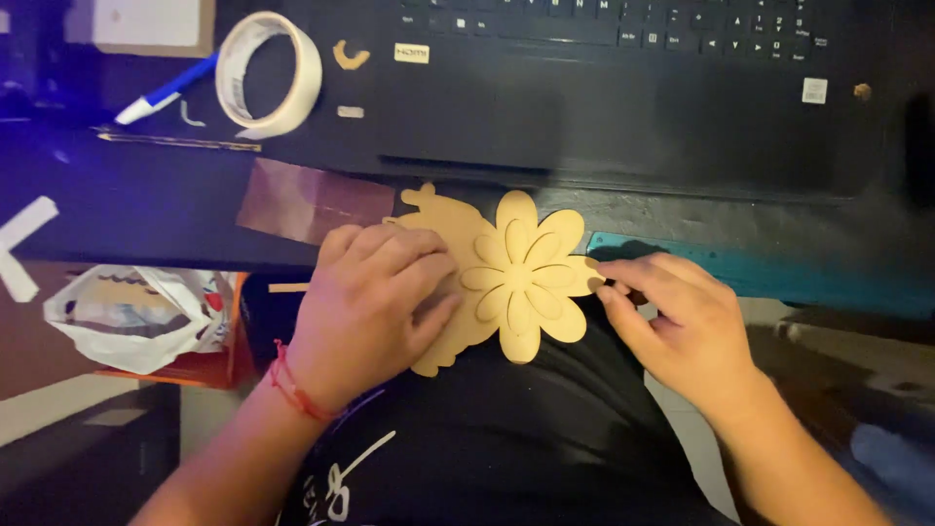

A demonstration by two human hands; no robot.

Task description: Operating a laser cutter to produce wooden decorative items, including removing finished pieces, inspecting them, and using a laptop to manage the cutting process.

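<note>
Visibility is limited. The scene is dim, the laptop (623,88) is cut off at the upper edge, and the lower right corner is blurred. A backing piece (443,229) of the same tan material lies under the wooden flower cutout (526,278); the left hand (375,307) covers most of it, so its full outline cannot be made out. Whether flower and backing are joined cannot be told.

Left hand: it comes in from the lower left, a red thread bracelet (292,388) at the wrist. It lies palm down with the fingers loosely curled, pressing flat on the backing piece. Its fingertips touch the left edge of the flower. It grips nothing; it bears down.

Right hand (682,317): it enters from the lower right, fingers drawn narrow, the fingertips (609,273) pinching or touching the tip of the flower's right-hand petal.

The flower sits between the two hands, at the near edge of the dark desk (146,209), partly over the person's black shirt (506,438).

On the desk to the upper left: a roll of tape (268,73) standing on edge, a blue-and-white pen (161,93) beside it. A white plastic bag (136,312) hangs below the desk at left.
</note>
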